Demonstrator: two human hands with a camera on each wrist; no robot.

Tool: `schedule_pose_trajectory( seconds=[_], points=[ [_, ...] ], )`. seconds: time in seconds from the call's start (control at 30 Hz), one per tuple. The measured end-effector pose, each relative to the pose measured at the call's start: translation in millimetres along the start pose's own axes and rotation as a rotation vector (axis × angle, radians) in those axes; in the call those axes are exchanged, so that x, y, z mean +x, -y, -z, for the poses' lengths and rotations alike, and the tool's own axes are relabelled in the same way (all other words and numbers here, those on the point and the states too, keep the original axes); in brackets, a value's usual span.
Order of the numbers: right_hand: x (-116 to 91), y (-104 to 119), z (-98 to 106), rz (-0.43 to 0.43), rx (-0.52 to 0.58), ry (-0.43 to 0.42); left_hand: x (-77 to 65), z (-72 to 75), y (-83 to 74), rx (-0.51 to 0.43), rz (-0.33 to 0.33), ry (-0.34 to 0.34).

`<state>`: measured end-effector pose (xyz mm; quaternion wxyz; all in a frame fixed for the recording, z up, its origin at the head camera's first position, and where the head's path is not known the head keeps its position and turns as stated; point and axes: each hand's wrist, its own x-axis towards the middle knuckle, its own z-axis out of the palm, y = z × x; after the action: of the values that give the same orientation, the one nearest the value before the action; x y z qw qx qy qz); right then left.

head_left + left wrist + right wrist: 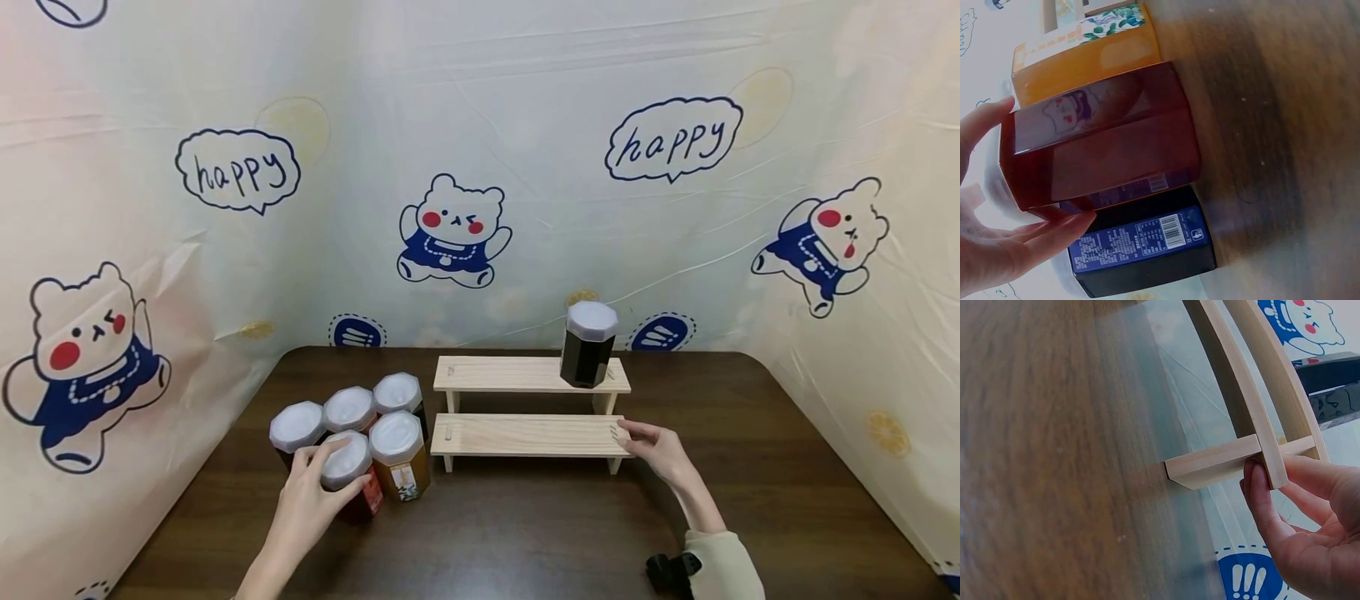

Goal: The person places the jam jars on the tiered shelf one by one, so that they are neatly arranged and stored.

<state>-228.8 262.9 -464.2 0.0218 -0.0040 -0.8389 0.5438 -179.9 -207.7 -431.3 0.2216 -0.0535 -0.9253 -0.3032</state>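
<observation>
My left hand (309, 492) holds a dark red octagonal jar (1097, 137) with a white lid (347, 460), thumb and fingers on opposite sides near its top. Beside that jar stand an amber jar (405, 479) and a black jar with a blue label (1147, 240). With thumb and fingers, my right hand (662, 454) pinches the right end of the lower board of a two-step wooden rack (525, 435). On the rack's upper step, toward the right, a black jar (585, 358) with a white lid stands upright.
More white-lidded jars, one of them topped by a lid (349, 408), stand close behind the held jar. All rest on a dark wooden table (525, 533). A printed curtain (525, 125) hangs behind and at both sides. A black device (671, 573) is strapped at the right sleeve.
</observation>
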Motion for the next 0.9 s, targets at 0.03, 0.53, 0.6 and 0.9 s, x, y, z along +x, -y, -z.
schedule_pose_trajectory(
  seconds=[0.03, 0.53, 0.6, 0.9],
  points=[
    [0, 0, 0, -0.006, -0.001, -0.001, -0.1, -0.2, 0.2, 0.004, -0.004, -0.005],
    [0, -1, 0, 0.001, 0.015, -0.004, 0.6, -4.9, 4.7, 0.011, -0.044, -0.112],
    [0, -1, 0, 0.002, 0.022, -0.002, 0.2, -5.6, 5.7, -0.007, -0.055, -0.140],
    [1, -2, 1, 0.006, 0.052, 0.007, -3.2, -6.5, 10.0, -0.057, -0.080, -0.222]
  ],
)
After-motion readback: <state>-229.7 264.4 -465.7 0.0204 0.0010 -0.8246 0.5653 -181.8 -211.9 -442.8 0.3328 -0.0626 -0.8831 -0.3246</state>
